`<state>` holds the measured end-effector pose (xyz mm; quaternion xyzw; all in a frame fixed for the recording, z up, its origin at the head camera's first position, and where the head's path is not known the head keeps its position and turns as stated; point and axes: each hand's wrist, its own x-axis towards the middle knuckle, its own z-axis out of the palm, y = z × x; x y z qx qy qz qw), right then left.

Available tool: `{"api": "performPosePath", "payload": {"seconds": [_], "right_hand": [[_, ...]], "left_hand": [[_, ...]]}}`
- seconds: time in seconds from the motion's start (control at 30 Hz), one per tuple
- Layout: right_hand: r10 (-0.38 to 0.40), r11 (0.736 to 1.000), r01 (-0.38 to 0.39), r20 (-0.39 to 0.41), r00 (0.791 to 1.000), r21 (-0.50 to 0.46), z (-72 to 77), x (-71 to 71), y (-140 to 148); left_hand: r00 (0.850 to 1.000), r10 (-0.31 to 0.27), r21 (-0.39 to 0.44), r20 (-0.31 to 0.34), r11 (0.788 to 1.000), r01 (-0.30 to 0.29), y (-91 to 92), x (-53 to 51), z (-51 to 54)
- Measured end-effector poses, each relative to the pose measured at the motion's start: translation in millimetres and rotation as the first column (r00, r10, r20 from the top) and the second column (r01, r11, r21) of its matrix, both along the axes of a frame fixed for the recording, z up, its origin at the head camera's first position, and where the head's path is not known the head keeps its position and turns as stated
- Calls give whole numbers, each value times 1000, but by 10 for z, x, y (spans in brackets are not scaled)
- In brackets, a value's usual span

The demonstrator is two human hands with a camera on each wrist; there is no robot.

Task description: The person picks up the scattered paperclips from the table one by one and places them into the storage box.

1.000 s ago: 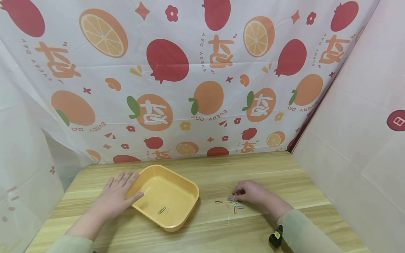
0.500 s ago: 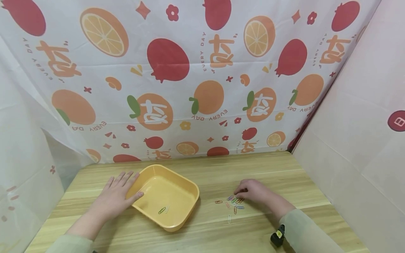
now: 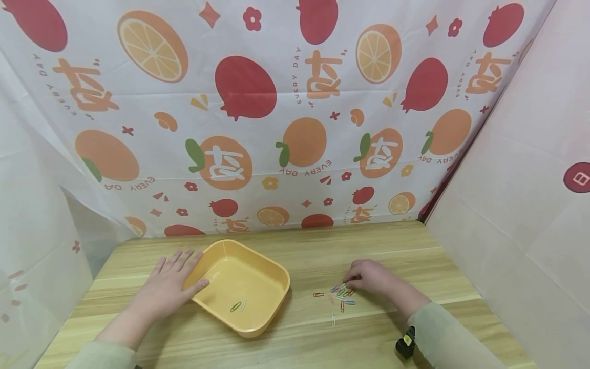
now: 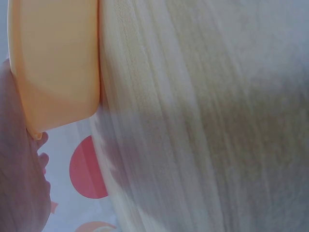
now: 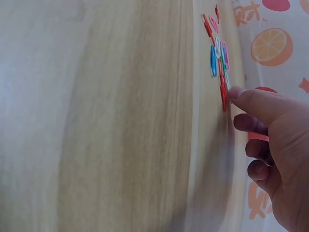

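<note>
The left hand (image 3: 168,289) lies spread at the left side of the yellow tray (image 3: 272,266), thumb over its rim; in the left wrist view the hand (image 4: 21,164) is against the tray wall (image 4: 58,63). A green clip (image 3: 235,306) and a white one (image 3: 243,305) lie inside. With curled fingers, the right hand (image 3: 373,279) pinches the end of a white paper clip (image 3: 343,286) at the pile's far right edge. In the right wrist view, the thumb of the hand (image 5: 285,130) meets that clip beside red clips (image 5: 223,96); the index fingertip is hidden.
Several coloured clips lie loosely together, including a blue one (image 3: 350,303); a red clip (image 3: 318,294) and a white clip (image 3: 334,319) lie apart. Fruit-print cloth (image 3: 295,195) hangs behind the wooden table (image 3: 313,348).
The right hand has shifted slightly right and away from the pile's middle, uncovering green and red clips. The left hand and tray have stayed put.
</note>
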<state>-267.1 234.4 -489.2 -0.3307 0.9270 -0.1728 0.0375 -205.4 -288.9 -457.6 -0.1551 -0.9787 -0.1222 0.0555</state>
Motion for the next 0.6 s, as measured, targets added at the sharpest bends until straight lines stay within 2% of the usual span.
{"api": "performPosePath", "payload": {"seconds": [0.23,0.6], "right_hand": [[4,1000,-4,-11,1000,6,-11,7,7],[-14,1000,14,23,1000,-4,-62,-35,16]], "left_hand": [[1000,0,-2,0,1000,0,2,-8,-3],[1000,-2,0,-6,1000,2,-8,-18,-12]]}}
